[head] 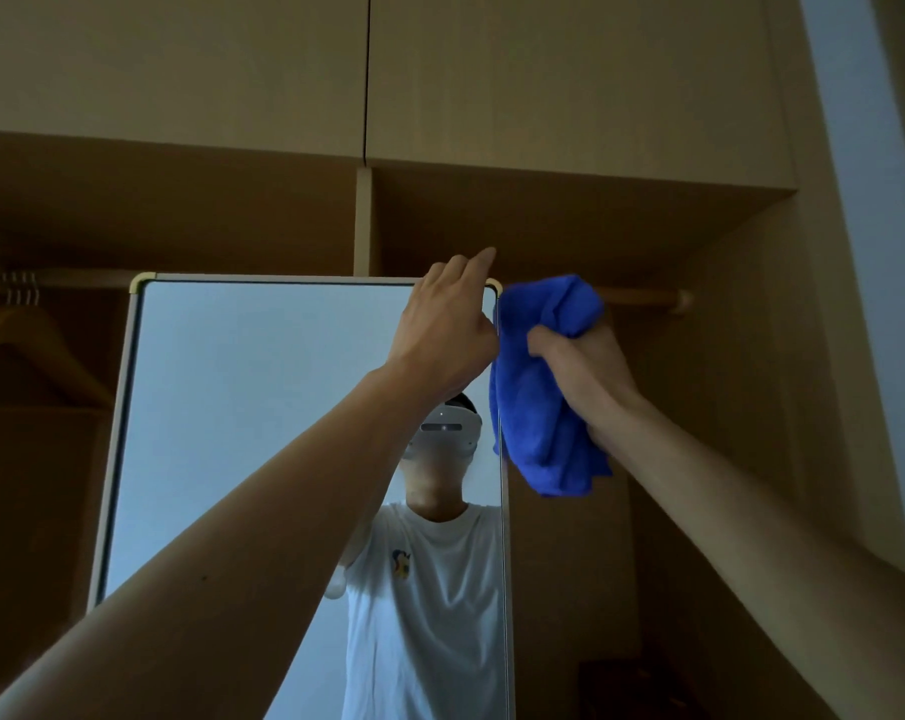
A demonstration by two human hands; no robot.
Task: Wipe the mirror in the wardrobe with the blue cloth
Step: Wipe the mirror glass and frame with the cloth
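Hangers (22,324) of wood hang from a bar in the left bay of the wardrobe (544,96), dim and partly cut off. Next stands the mirror (263,407), upright before the divider: hard, smooth, breakable glass in a pale frame. The left hand (448,330) meets its top right corner; whether the fingers hook over the frame I cannot tell. Just beside the mirror's right edge hangs the blue cloth (538,407), soft, light and limp, best held bunched, as the right hand (580,366) grips it. Behind it a rail (642,296) crosses the right bay.
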